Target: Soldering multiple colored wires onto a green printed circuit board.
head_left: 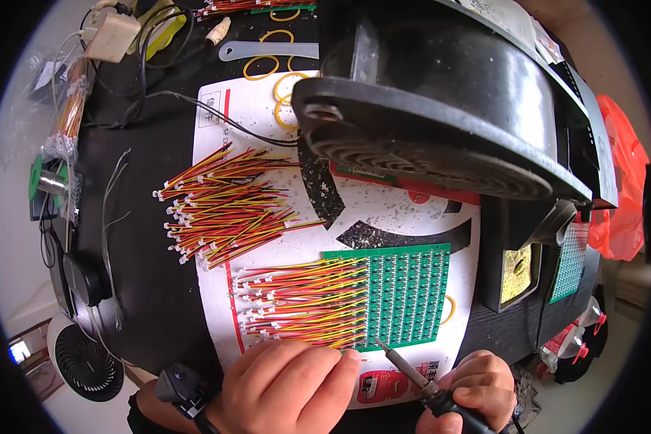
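A green circuit board panel (409, 298) lies on a white printed sheet (213, 296). Rows of red, yellow and black wires (300, 298) with white connectors run left from its left part. At the panel's lower left edge, my left hand (289, 387) is closed, fingertips pressed together beside the lowest wires; whatever they pinch is hidden. My right hand (481, 390) grips a soldering iron (416, 377) by its dark handle. The iron's tip is at the panel's bottom edge, just right of the wire ends. A pile of loose connector wires (228, 206) lies farther up and left.
A big black fan (441, 137) overhangs the upper right. Right of the sheet stand a yellow sponge in a holder (519, 275) and another green panel (570, 262). Rubber bands (260, 67), a pale plastic strip (271, 50), cables (143, 87) and a solder spool (49, 181) lie around.
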The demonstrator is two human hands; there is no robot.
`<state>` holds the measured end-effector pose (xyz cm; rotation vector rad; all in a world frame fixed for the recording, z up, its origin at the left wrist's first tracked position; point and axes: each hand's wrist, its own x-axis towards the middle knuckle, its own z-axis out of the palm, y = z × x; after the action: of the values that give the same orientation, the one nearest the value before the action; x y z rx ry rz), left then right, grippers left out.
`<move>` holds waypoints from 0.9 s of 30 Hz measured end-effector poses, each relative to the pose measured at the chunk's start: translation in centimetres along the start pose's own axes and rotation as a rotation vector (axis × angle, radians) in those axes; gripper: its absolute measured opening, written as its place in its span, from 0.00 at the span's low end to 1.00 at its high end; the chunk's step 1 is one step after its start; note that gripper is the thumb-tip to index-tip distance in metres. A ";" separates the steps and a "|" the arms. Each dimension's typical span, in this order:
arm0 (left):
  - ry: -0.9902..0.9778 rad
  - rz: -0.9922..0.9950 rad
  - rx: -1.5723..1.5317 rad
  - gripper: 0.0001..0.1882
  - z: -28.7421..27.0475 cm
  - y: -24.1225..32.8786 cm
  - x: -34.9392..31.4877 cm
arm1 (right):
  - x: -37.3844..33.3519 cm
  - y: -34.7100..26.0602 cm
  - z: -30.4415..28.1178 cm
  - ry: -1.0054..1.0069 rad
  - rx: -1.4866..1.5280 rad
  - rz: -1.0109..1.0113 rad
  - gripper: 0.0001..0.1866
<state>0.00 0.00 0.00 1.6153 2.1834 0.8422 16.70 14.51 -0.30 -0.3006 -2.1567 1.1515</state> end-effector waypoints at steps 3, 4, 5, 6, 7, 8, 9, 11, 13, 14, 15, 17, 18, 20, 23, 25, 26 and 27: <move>0.093 0.135 0.067 0.07 -0.3 -0.1 1.2 | 0.2 -0.1 -0.3 -0.041 0.024 0.003 0.15; 0.083 0.138 0.067 0.07 -0.2 -0.2 1.2 | 0.2 -0.1 -0.4 -0.067 0.024 0.015 0.15; 0.072 0.140 0.067 0.07 -0.1 -0.3 1.2 | 0.3 -0.1 -0.5 -0.093 0.024 0.026 0.15; 0.071 0.138 0.067 0.07 -0.1 -0.3 1.2 | 0.3 -0.1 -0.6 -0.094 0.026 0.028 0.15; 0.062 0.136 0.069 0.07 -0.1 -0.4 1.2 | 0.4 -0.1 -0.6 -0.112 0.026 0.034 0.15; 0.053 0.134 0.071 0.07 -0.1 -0.4 1.2 | 0.5 -0.1 -0.6 -0.130 0.026 0.041 0.15; 0.053 0.134 0.071 0.07 -0.1 -0.3 1.3 | 0.5 -0.2 -0.7 -0.130 0.026 0.041 0.15; 0.052 0.130 0.064 0.07 -0.1 -0.2 1.3 | 0.6 -0.3 -0.7 -0.141 0.029 0.055 0.15; 0.051 0.125 0.062 0.07 0.0 -0.3 1.3 | 0.7 -0.4 -0.6 -0.145 0.029 0.062 0.15; 0.051 0.123 0.059 0.07 0.0 -0.3 1.3 | 0.7 -0.3 -0.6 -0.148 0.028 0.068 0.15; 0.050 0.122 0.059 0.07 0.0 -0.4 1.4 | 0.7 -0.3 -0.5 -0.149 0.029 0.069 0.15; 0.036 0.124 0.049 0.06 -0.1 -0.5 1.4 | 0.8 -0.2 -0.4 -0.144 0.020 0.063 0.14; 0.036 0.124 0.049 0.06 -0.1 -0.4 1.4 | 0.8 -0.2 -0.4 -0.144 0.020 0.062 0.14; 0.040 0.121 0.057 0.07 -0.1 -0.3 1.4 | 0.9 -0.2 -0.5 -0.141 0.014 0.054 0.14; 0.030 0.118 0.057 0.07 -0.1 -0.3 1.5 | 0.8 -0.2 -0.4 -0.128 0.014 0.052 0.14; 0.032 0.115 0.064 0.07 -0.2 -0.2 1.5 | 0.8 -0.2 -0.4 -0.128 0.015 0.051 0.13; 0.034 0.113 0.070 0.07 -0.2 -0.1 1.5 | 0.8 -0.2 -0.4 -0.129 0.014 0.050 0.13; 0.034 0.114 0.067 0.07 -0.1 -0.2 1.5 | 0.8 -0.2 -0.4 -0.130 0.012 0.052 0.13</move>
<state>-0.68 1.31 0.16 1.7842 2.1814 0.8417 16.36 15.04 0.33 -0.2851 -2.2654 1.2432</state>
